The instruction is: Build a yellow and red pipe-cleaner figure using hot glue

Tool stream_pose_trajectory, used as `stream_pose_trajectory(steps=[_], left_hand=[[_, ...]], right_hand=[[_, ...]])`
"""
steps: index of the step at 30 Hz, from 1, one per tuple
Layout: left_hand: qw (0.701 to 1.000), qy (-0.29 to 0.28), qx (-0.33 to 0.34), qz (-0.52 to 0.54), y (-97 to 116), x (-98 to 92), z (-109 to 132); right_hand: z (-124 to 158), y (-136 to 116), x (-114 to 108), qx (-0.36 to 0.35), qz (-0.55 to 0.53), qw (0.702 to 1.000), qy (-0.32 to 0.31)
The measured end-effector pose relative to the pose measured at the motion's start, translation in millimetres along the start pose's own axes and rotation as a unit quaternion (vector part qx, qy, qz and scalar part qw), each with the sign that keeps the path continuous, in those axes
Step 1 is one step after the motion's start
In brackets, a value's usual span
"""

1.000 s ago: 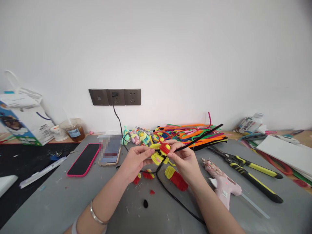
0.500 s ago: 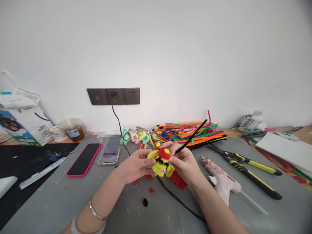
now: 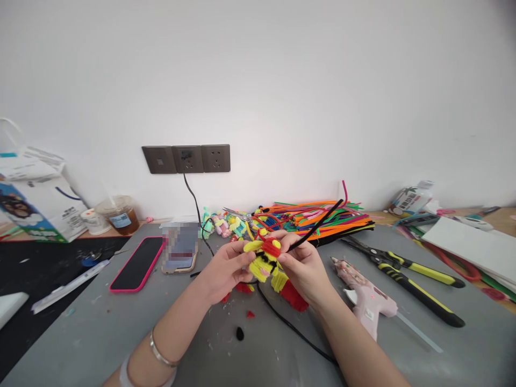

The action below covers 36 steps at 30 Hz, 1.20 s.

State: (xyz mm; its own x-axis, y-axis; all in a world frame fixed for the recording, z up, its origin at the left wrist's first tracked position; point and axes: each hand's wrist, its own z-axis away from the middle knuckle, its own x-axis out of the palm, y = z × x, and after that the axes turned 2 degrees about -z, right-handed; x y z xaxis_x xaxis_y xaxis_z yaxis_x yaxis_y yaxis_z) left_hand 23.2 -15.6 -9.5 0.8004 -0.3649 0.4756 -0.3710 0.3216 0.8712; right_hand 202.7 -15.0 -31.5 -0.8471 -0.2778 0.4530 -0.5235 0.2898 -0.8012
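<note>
Between my two hands is a small fuzzy pipe-cleaner figure, yellow with a red top and black strands across its middle. My left hand pinches its left side near a yellow ear-like loop. On the right, my right hand has thumb and fingers closed on the red part. A black pipe cleaner sticks out up and right from behind the right fingers; where it joins the figure is hidden. Below the right hand lies a red and yellow fuzzy piece, partly covered.
To the right lie a pink glue gun and yellow-black pliers. Behind my hands are a pile of coloured pipe cleaners and scissors. Two phones and a drink cup are at left. A black cable crosses the mat.
The figure has tilted slightly in my fingers, showing more of its yellow lower part. Both hands keep their hold and have barely moved.
</note>
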Motion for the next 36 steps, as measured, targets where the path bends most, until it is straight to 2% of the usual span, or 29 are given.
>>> stream_pose_trajectory(steps=[7, 17, 23, 26, 30, 36], left_hand=[[0.996, 0.074, 0.043, -0.002, -4, 1.9, -3], [0.989, 0.115, 0.097, 0.011, -6, 11.5, -4], [0.997, 0.053, 0.050, -0.029, -2, 1.2, -3], [0.997, 0.051, 0.048, -0.037, -1, -3.5, -3], [0.993, 0.046, 0.088, -0.057, 2, -6.1, -3], [0.974, 0.051, 0.172, -0.139, 2, -9.3, -3]], right_hand=[[-2, 2, -2, 0.000, 0.024, 1.000, -0.003], [-2, 1, -2, -0.011, 0.030, 0.999, 0.017], [-3, 2, -2, -0.007, 0.025, 1.000, 0.012], [-3, 1, 0, -0.007, 0.028, 1.000, 0.012], [-4, 0, 0, -0.006, 0.044, 0.998, 0.040], [-6, -2, -2, -0.045, 0.078, 0.991, 0.096]])
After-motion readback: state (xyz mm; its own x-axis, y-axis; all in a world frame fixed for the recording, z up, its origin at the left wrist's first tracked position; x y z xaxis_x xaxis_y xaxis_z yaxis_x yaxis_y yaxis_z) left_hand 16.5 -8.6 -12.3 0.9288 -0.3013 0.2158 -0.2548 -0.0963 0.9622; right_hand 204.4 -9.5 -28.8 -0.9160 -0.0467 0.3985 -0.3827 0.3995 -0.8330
